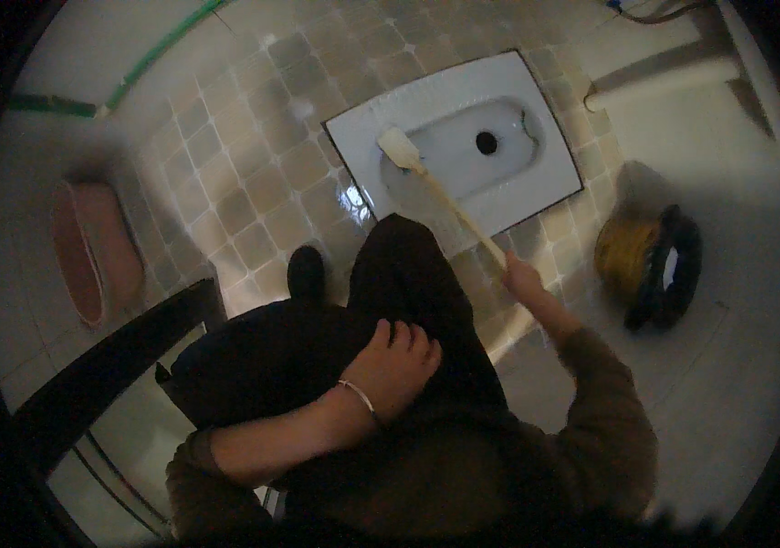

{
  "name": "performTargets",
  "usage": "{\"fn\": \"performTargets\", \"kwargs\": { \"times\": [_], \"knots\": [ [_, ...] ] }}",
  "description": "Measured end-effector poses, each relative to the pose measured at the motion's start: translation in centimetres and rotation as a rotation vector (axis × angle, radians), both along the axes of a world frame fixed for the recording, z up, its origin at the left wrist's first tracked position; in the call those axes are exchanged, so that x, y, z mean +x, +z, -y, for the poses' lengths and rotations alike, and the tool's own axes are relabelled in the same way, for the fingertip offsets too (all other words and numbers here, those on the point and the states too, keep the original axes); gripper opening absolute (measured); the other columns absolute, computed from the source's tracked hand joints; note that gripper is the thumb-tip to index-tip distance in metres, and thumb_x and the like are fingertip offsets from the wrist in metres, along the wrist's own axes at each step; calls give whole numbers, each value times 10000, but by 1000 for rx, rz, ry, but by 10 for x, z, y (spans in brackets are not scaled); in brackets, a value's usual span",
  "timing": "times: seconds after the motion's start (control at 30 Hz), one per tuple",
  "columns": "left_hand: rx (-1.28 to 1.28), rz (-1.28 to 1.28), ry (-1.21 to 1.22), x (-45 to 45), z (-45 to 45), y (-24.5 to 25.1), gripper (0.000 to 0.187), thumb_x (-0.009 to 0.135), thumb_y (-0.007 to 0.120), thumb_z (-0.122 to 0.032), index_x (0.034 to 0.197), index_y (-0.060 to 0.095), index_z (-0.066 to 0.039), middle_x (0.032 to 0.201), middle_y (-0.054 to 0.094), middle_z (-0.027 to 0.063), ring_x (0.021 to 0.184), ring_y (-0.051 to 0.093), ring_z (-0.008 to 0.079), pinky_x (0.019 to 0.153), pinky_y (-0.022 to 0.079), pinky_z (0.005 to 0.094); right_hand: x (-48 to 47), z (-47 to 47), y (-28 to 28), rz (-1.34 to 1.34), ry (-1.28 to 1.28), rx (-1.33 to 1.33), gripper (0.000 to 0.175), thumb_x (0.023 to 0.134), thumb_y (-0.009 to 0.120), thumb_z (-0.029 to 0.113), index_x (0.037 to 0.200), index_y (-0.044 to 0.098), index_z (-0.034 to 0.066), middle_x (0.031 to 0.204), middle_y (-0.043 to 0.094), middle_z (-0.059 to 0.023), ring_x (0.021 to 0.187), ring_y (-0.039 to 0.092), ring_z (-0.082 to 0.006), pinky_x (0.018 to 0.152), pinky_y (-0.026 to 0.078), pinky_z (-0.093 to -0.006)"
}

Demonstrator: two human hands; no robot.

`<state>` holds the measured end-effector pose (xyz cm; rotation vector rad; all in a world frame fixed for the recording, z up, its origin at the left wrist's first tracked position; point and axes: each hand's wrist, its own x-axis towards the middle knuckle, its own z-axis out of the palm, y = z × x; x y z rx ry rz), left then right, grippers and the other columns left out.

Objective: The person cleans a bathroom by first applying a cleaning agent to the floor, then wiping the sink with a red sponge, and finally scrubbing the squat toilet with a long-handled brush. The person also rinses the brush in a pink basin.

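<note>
A white ceramic squat toilet pan [458, 89] is set into the tiled floor ahead of me, with a dark drain hole toward its right end. My right hand [522, 277] grips the end of a long pale handle [463, 216]. At its far end, a whitish brush head [399, 148] lies at the left end of the pan's basin, over the rim; whether it presses down is hard to tell. My left hand [390, 373] rests on my dark-clothed thigh, fingers slightly spread and holding nothing. A thin bracelet circles that wrist.
Wet-looking tiles [246, 209] surround the pan. A pink basin or bin [99, 250] stands at the left, near a dark frame [123, 363]. On the right are a yellow-and-black round object [650, 267] and a pale pipe [663, 85]. Green pipe [157, 51] follows the upper-left wall.
</note>
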<state>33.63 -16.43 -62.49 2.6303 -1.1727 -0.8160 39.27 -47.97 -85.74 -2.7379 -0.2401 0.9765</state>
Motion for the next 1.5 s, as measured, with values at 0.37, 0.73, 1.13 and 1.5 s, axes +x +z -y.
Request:
{"fn": "performTargets", "kwargs": {
  "times": [0.37,0.73,1.13,1.5],
  "knots": [
    [37,-100,53,2,-8,-3,388,786,424,-158,1166,412,-83,1124,461,171,1032,453,300,859,357,432,30,4,80,-481,-425,418,524,819,501,295,1279,288,163,716,554,-96,570,524,-165,484,435,-319],
    [6,-116,52,-4,-3,-6,376,783,428,-159,1147,420,-66,1106,459,164,1002,454,296,843,353,421,178,52,83,-128,750,-295,564,760,519,312,1270,279,279,676,557,-134,605,553,-296,559,436,-401],
    [16,-81,6,-11,3,-12,384,779,430,-164,1153,415,-79,1118,452,159,1008,450,301,845,355,430,182,15,70,-97,654,-79,458,763,513,272,1206,395,262,786,581,-118,736,566,-299,655,448,-414],
    [-26,-76,6,-11,9,-13,363,767,443,-186,1124,456,-124,1059,489,120,985,473,268,809,388,393,178,10,43,-308,396,133,422,789,523,299,1179,427,171,725,533,-99,624,530,-239,553,434,-361]
  ]
}}
